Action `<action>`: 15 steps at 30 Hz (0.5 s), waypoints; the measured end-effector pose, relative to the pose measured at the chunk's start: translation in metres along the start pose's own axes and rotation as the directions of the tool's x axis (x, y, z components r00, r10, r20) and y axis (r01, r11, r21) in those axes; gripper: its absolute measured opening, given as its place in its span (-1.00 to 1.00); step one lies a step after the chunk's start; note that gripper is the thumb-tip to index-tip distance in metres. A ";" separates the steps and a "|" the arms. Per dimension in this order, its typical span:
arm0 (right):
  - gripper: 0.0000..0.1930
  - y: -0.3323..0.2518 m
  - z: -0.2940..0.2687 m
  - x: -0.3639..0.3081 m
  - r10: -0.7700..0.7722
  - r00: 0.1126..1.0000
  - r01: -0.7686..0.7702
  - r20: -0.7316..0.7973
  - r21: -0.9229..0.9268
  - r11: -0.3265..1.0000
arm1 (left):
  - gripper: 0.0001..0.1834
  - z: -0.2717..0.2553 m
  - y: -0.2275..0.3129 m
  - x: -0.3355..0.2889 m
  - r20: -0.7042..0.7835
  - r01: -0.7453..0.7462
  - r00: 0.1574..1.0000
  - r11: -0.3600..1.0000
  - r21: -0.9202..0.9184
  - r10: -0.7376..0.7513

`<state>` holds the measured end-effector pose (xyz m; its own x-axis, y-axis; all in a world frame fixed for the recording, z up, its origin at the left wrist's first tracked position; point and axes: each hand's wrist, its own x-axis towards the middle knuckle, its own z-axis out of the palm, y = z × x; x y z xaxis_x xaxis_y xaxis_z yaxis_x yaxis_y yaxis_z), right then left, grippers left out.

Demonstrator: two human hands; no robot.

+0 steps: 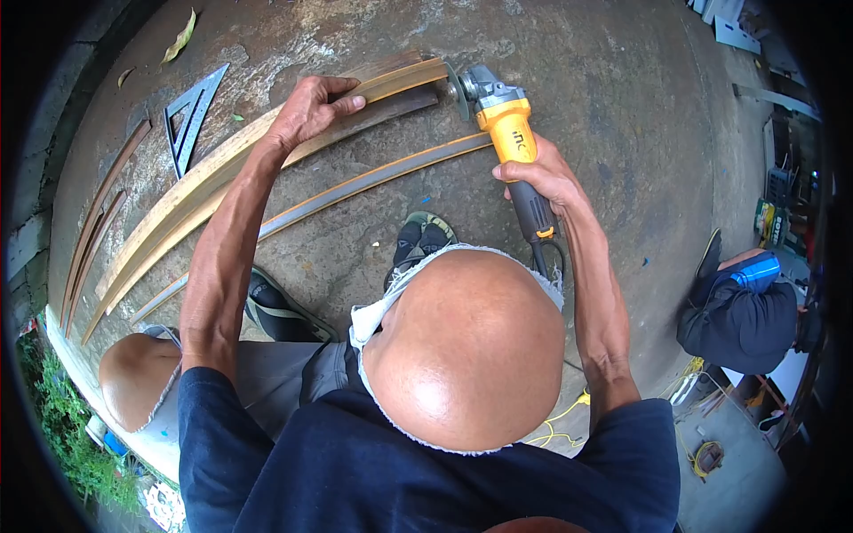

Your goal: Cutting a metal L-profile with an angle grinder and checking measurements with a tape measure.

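My left hand is closed around the pale wooden strips, a little way from their far right end. Its thumb and index finger lie along the upper strip. In my right hand is a yellow and black angle grinder, gripped round its body and handle. The grinder's thin disc stands at the strips' right end, touching or very close to it; I cannot tell which. A darker wooden strip lies just below the held end.
Nearer me, a long grey metal bar with orange edges crosses the concrete floor. A blue triangular square and brown strips lie at the left. Another person crouches at the right. A yellow cord trails by my knee.
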<state>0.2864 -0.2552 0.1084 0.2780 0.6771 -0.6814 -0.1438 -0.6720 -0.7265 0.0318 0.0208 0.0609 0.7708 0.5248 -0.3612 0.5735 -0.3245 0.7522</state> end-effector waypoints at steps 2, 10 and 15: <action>-0.37 -0.002 0.000 -0.001 0.006 1.000 -0.006 -0.002 -0.006 1.000 | -0.36 0.001 0.000 0.000 -0.007 -0.005 1.000 1.000 -0.001 0.005; -0.37 0.000 0.001 -0.001 0.004 1.000 -0.004 -0.012 -0.017 1.000 | -0.39 0.001 0.002 -0.003 -0.036 -0.013 0.999 1.000 -0.022 0.013; -0.38 0.007 -0.010 -0.001 0.025 1.000 -0.025 -0.015 0.003 1.000 | -0.47 0.008 0.010 -0.008 -0.113 -0.049 0.992 0.996 0.070 0.057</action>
<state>0.2949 -0.2634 0.1050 0.2882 0.6555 -0.6980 -0.1531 -0.6880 -0.7093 0.0332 0.0070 0.0670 0.7659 0.5908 -0.2538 0.5531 -0.4040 0.7286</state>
